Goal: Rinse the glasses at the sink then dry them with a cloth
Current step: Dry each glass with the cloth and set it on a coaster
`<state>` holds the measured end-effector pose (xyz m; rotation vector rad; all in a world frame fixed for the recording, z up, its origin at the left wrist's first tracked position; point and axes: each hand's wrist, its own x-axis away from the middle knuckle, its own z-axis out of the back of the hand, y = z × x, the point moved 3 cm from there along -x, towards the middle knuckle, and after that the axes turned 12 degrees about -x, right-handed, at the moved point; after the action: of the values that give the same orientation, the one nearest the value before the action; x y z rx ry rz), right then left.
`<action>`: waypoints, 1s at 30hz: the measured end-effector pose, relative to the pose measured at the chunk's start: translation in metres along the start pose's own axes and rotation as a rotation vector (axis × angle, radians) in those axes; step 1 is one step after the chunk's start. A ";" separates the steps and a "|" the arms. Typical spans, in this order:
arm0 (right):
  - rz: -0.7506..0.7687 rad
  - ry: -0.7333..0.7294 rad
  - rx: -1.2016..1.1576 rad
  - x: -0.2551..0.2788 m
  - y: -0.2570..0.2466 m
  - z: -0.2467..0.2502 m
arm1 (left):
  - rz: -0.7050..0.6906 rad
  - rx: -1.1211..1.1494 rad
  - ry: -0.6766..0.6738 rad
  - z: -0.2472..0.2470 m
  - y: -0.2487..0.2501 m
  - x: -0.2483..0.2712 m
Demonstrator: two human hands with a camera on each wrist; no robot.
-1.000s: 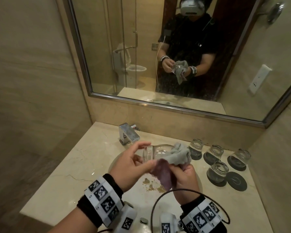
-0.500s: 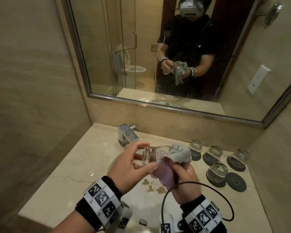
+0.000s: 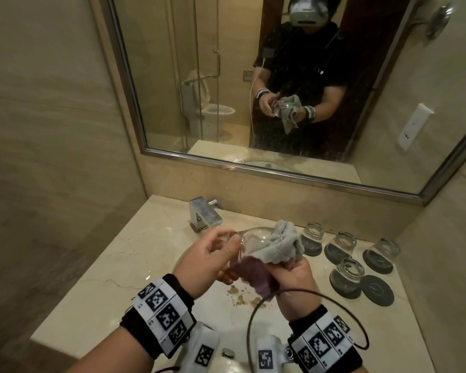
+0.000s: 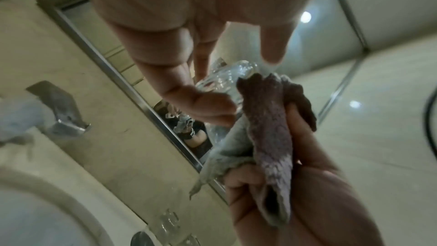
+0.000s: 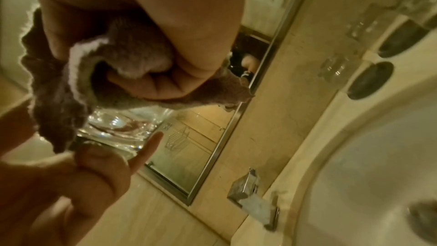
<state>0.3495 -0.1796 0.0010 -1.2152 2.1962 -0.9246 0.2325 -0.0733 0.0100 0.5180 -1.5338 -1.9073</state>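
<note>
**Glass lies sideways between the two hands**

The glass (image 3: pixel 249 239) is held above the sink (image 3: pixel 184 261), clear of the surface (image 3: pixel 135 262), with its long axis roughly level and running left to right. The left hand (image 3: pixel 207 261) holds it at the left end: thumb and fingertips pinch that end, the remaining fingers loosely spread. In the right wrist view the thick base (image 5: pixel 113 132) sits against those fingers.

From that grip the body of the glass runs away to the right, into the cloth (image 3: pixel 279 244). The right hand (image 3: pixel 291 273) has its fingers curled tight round the bunched cloth, which is pressed on the right end of the glass; whether any cloth reaches inside the mouth cannot be told.

So the coming move, by my judgement, turns on this axis: the left hand can twist the glass about it while the right hand, nearer the mouth, keeps the cloth on the wall.

Four more glasses (image 3: pixel 345 244) stand on dark coasters (image 3: pixel 377 289) to the right.
</note>
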 end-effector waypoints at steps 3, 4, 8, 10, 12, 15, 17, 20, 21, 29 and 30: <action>0.012 0.004 -0.023 0.000 -0.001 0.001 | -0.116 -0.175 0.048 0.001 0.005 0.004; -0.001 0.015 -0.065 0.000 -0.001 0.002 | -0.245 -0.313 0.068 0.003 0.008 0.006; -0.046 -0.011 -0.190 0.000 -0.002 0.001 | -0.307 -0.480 0.072 0.001 0.010 0.007; -0.050 -0.022 -0.083 0.001 -0.003 0.001 | -0.064 -0.146 0.036 -0.001 0.005 0.003; -0.039 0.000 0.006 0.001 -0.002 0.002 | 0.067 -0.011 0.023 -0.002 -0.001 -0.003; -0.052 0.016 -0.064 0.000 -0.001 0.004 | -0.207 -0.299 0.060 0.000 0.004 0.003; -0.055 0.025 -0.157 0.000 -0.002 0.004 | -0.420 -0.561 0.086 0.001 0.010 0.007; -0.050 -0.018 -0.172 0.000 -0.002 0.002 | -0.235 -0.436 0.060 0.001 0.008 0.006; -0.045 -0.021 -0.145 0.000 -0.002 0.002 | -0.125 -0.265 0.025 -0.002 0.007 0.005; -0.042 0.058 -0.247 -0.001 0.001 0.009 | -0.455 -0.581 0.049 0.000 0.014 0.013; -0.041 0.051 -0.265 -0.001 0.001 0.008 | -0.436 -0.574 0.046 -0.001 0.012 0.012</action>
<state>0.3548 -0.1814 -0.0049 -1.3726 2.4013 -0.7022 0.2272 -0.0836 0.0228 0.6561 -0.8130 -2.5137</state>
